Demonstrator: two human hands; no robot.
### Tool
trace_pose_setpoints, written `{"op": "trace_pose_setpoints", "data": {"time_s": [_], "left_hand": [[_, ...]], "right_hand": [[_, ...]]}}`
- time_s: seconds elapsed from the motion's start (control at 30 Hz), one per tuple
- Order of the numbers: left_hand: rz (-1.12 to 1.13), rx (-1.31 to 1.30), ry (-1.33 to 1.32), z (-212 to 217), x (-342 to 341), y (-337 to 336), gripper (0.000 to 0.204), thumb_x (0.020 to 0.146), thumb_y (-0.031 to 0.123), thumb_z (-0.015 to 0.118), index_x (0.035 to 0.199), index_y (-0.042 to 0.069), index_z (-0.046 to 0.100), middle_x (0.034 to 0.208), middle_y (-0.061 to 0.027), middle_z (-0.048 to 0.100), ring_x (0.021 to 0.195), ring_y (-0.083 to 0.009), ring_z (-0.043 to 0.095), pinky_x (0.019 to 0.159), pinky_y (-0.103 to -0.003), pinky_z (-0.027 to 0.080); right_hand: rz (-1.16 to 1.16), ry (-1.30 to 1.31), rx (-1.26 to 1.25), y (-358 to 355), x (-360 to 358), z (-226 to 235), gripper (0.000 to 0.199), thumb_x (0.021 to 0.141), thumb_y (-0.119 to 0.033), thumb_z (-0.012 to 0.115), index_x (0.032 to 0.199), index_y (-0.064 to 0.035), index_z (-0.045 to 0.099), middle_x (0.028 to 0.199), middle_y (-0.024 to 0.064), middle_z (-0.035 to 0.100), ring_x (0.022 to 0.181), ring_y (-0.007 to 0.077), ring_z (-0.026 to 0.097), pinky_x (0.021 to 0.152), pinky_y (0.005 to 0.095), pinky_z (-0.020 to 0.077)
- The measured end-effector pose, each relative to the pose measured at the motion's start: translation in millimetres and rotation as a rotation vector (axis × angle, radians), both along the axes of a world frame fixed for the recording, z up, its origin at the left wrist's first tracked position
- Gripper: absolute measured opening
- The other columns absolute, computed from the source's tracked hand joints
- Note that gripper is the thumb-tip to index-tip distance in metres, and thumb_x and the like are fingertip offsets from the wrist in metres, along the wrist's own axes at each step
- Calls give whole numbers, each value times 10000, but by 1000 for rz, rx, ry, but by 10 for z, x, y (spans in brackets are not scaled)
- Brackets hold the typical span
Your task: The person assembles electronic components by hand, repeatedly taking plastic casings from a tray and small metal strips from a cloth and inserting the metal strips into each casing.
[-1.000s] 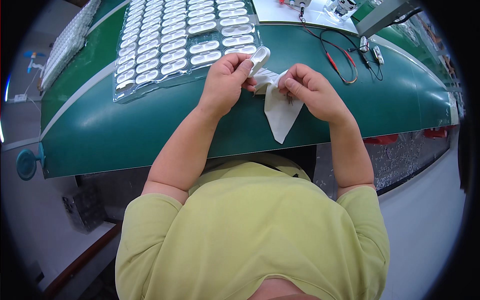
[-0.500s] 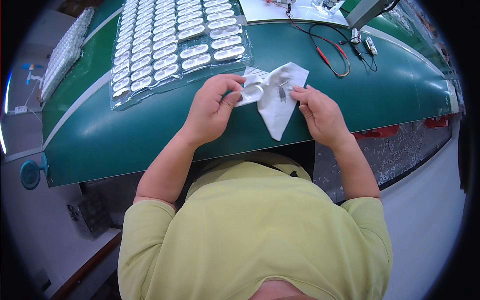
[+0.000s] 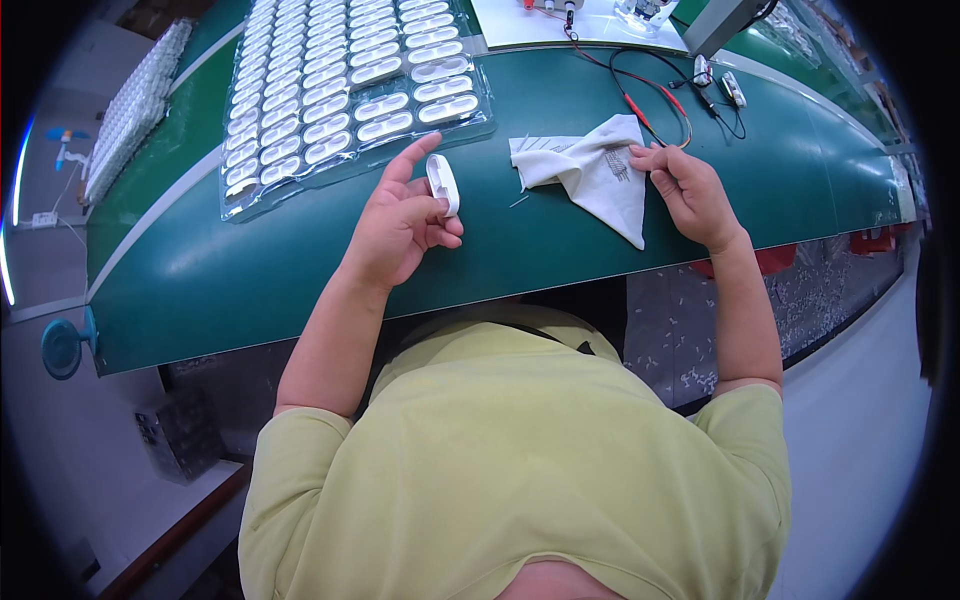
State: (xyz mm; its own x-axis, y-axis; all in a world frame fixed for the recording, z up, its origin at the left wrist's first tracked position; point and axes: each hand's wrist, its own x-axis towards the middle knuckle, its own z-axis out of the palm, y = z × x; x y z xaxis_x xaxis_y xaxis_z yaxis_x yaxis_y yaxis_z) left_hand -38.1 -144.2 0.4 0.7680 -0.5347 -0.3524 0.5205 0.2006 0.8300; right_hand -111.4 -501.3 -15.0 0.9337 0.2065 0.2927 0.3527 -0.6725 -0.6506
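A white oval plastic case piece with a hollowed inside (image 3: 446,186) is tipped up on edge between the thumb and fingers of my left hand (image 3: 392,228). The index finger of that hand points up, away from the piece. To the right, my right hand (image 3: 692,196) pinches the upper right edge of a white cloth (image 3: 600,185) with dark marks on it. Most of the cloth is crumpled on the green tabletop (image 3: 520,250). A gap separates the cloth from the case piece.
A clear plastic tray (image 3: 484,112) with rows of similar white pieces lies at the upper left. Red and black test leads (image 3: 650,115) run from a white board (image 3: 600,38) at the back. Two small white devices sit beside black cables. Another filled tray (image 3: 135,115) is far left.
The case piece has come away from the cloth, moving left with my left hand and turning on edge. My right hand has drawn the cloth to the right.
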Motion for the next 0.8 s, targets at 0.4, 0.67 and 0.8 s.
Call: {"op": "trace_pose_setpoints", "data": {"time_s": [0.4, 0.67, 0.8], "left_hand": [[98, 187, -209, -153, 170, -398, 506, 850, 16, 625, 1337, 31, 491, 866, -72, 620, 648, -124, 630, 559, -245, 562], [142, 144, -184, -160, 153, -345, 527, 836, 5, 624, 1345, 12, 487, 848, -67, 637, 616, -115, 626, 526, -237, 550], [134, 167, -190, -153, 145, -354, 518, 832, 3, 622, 1336, 4, 501, 833, -63, 640, 601, -109, 620, 511, -230, 540]], "right_hand": [[-77, -143, 292, 1234, 330, 142, 103, 849, -13, 648, 949, -3, 668, 779, 89, 608, 678, 209, 584, 612, 295, 465], [-106, 26, 482, 1536, 344, -96, 113, 866, -9, 625, 975, -14, 594, 802, 107, 626, 702, 208, 633, 631, 297, 506], [-94, 36, 499, 1535, 349, -137, 130, 869, -13, 629, 964, -19, 541, 803, 108, 626, 694, 196, 637, 632, 288, 514]]}}
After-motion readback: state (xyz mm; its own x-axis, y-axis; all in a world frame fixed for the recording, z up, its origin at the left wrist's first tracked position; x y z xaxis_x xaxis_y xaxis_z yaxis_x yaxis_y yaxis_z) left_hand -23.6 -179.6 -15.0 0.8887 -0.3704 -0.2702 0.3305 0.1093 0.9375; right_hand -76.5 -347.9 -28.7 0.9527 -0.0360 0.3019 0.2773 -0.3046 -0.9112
